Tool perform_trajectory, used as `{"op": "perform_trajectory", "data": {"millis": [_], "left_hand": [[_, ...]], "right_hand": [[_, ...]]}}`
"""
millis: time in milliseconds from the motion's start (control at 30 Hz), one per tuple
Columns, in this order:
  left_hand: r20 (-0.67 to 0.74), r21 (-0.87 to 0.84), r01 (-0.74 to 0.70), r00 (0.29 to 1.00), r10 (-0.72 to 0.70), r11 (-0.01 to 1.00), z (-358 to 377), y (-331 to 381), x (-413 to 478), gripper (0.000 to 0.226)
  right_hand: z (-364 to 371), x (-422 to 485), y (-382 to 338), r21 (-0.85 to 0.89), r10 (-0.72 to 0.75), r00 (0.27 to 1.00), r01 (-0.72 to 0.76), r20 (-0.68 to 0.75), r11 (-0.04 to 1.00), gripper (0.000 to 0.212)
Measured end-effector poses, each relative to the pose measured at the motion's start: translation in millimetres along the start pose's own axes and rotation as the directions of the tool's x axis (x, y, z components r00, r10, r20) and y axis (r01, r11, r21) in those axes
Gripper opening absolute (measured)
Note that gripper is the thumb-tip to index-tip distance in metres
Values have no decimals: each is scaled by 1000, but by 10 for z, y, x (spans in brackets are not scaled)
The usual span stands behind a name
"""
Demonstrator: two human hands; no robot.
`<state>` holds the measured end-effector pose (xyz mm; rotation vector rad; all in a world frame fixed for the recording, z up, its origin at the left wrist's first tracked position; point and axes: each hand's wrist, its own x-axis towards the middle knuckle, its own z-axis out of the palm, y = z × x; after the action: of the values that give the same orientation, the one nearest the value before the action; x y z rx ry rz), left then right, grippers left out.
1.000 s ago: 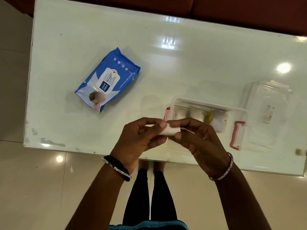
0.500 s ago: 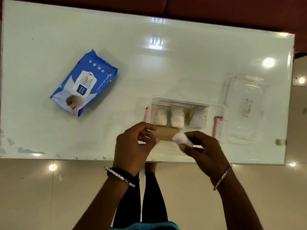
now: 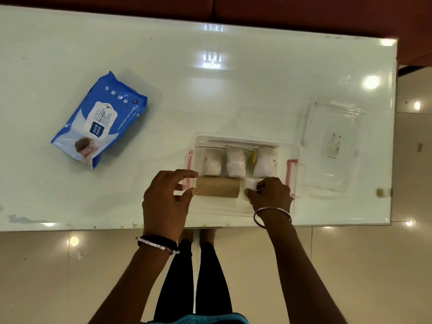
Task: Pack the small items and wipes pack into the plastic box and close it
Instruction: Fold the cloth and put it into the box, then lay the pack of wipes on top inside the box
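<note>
White pad (image 3: 250, 185), held above the plastic box (image 3: 295, 148) a second ago, now sits inside it beside the cardboard roll (image 3: 217, 187), right hand (image 3: 271, 195) pinching it; left hand (image 3: 166, 202) spread empty. Wipes pack (image 3: 100, 120) remains left of the box, lid (image 3: 332, 146) right.

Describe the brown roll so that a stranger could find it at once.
On the glass table, find the clear plastic box near the front edge. The brown cardboard roll lies along its front row, between both hands; its neighbours are white bundles.
</note>
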<state>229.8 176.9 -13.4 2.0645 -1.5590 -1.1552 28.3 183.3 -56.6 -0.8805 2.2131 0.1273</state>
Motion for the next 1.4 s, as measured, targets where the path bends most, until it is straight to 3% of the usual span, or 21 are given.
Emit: {"op": "perform_trajectory", "data": {"millis": [200,367,467,600,700,800,900,967,1033,1133,1267,1333,1400], "left_hand": [[24,-89,47,999,-45,995,-16,-32,26,36],[54,-190,76,996,-67,979,-35,-96,54,38],[61,-270,66,997,-51,960,-69,-154,78,27],[-34,-408,86,993,-110,909,-196,-277,106,19],[-99,-431,138,975,-198,892,-351,-397,162,14],[-205,-469,208,920,-335,858,-544,-580,260,13],[-350,-553,242,802,-485,798,-747,-812,388,13],[-464,-535,253,710,-530,806,-865,-960,479,14],[-518,-547,276,630,-579,790,-969,-1120,585,15],[-387,-712,325,558,-734,622,-1030,-1344,771,19],[52,-879,420,556,-830,226,-1084,-1542,1059,31],[169,-877,456,588,-791,151,-1102,-1562,1191,31],[178,-880,447,622,-763,159,-1072,-1575,1273,20]], "right_hand": [[90,110,-38,-13,13,999,-13,44,1000,21],[35,70,-114,-126,28,999,-23,44,992,23],[-96,-65,-178,-233,8,1000,-11,-11,972,20],[-277,-302,-426,-280,-163,964,100,-208,955,15],[-361,-412,-812,-200,-421,855,375,-304,905,12],[-276,-415,-1266,-106,-647,703,649,-294,753,18],[13,-269,-1704,-13,-730,620,760,-287,650,18],[256,-160,-1978,122,-711,639,762,-293,636,14],[491,-71,-2247,286,-636,721,693,-275,662,19],[768,101,-2597,388,-525,833,549,-175,740,30],[973,323,-2960,254,-509,861,498,-25,829,38],[1020,400,-3073,195,-513,859,501,11,843,40],[1048,465,-3124,165,-522,852,511,30,844,39]]}}
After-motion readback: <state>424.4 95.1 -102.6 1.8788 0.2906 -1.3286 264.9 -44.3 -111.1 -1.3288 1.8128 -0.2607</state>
